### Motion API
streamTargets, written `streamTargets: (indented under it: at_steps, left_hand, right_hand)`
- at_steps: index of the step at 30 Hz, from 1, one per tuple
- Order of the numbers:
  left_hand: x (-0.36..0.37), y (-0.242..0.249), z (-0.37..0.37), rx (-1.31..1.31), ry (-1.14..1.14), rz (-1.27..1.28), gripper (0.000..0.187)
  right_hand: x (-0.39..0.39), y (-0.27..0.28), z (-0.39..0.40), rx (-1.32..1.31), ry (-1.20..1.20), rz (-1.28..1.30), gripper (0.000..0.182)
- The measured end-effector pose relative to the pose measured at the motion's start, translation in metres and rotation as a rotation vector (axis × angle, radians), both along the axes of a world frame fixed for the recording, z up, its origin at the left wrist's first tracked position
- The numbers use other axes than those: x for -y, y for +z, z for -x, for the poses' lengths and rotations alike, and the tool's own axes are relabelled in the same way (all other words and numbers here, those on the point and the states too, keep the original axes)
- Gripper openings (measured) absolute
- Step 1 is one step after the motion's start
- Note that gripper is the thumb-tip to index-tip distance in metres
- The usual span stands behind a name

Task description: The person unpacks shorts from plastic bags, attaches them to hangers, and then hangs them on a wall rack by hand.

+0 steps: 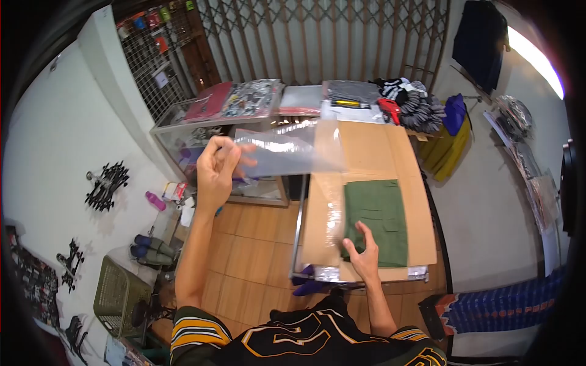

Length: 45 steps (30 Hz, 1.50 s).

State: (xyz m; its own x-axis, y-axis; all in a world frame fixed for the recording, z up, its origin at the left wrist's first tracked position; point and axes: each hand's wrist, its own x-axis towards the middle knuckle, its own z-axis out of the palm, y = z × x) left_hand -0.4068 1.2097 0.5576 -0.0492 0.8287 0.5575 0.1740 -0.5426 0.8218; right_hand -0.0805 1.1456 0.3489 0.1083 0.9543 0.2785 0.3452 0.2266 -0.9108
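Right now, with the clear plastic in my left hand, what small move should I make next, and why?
Probably lower the clear plastic toward the folded green garment. The left hand holds the plastic raised by one end, its far end over the cardboard, while the garment lies flat there with the right hand at its near left part.

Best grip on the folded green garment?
Probably the near edge, from the wearer's side: thumb on top, fingers slid under all layers. The green garment lies flat and folded on the cardboard, so its borders offer the likeliest hold. The right hand is at that end, thumb and fingers spread.
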Motion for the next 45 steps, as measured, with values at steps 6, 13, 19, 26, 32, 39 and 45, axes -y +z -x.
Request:
streamTargets:
  at_steps: [6, 13, 19, 26, 32, 39, 45]
  left_hand:
    - [0.116, -0.026, 0.108, -0.011, -0.017, 0.13, 0.012]
    - [0.173, -0.09, 0.186, 0.031, 0.033, 0.32, 0.012]
    - [0.175, -0.139, 0.23, 0.126, 0.182, 0.369, 0.012]
    - [0.122, -0.165, 0.264, 0.158, 0.28, 0.417, 0.022]
    - [0.042, -0.18, 0.28, 0.108, 0.239, 0.398, 0.023]
    - [-0.058, -0.194, 0.272, 0.091, 0.17, 0.367, 0.02]
    - [-0.148, -0.193, 0.261, 0.112, 0.037, 0.31, 0.018]
  right_hand:
    - [0.0, 0.0, 0.12, -0.421, 0.329, 0.045, 0.054]
    - [0.012, -0.026, 0.216, -0.567, 0.578, 0.405, 0.046]
    - [0.003, -0.04, 0.237, -0.767, 0.46, 0.526, 0.034]
    - [-0.043, -0.034, 0.257, -0.694, 0.345, 0.407, 0.012]
    - [-0.103, -0.025, 0.264, -0.685, 0.224, 0.343, 0.017]
    - [-0.174, -0.011, 0.25, -0.545, 0.116, 0.176, 0.016]
    - [-0.214, 0.008, 0.238, -0.517, -0.011, 0.079, 0.016]
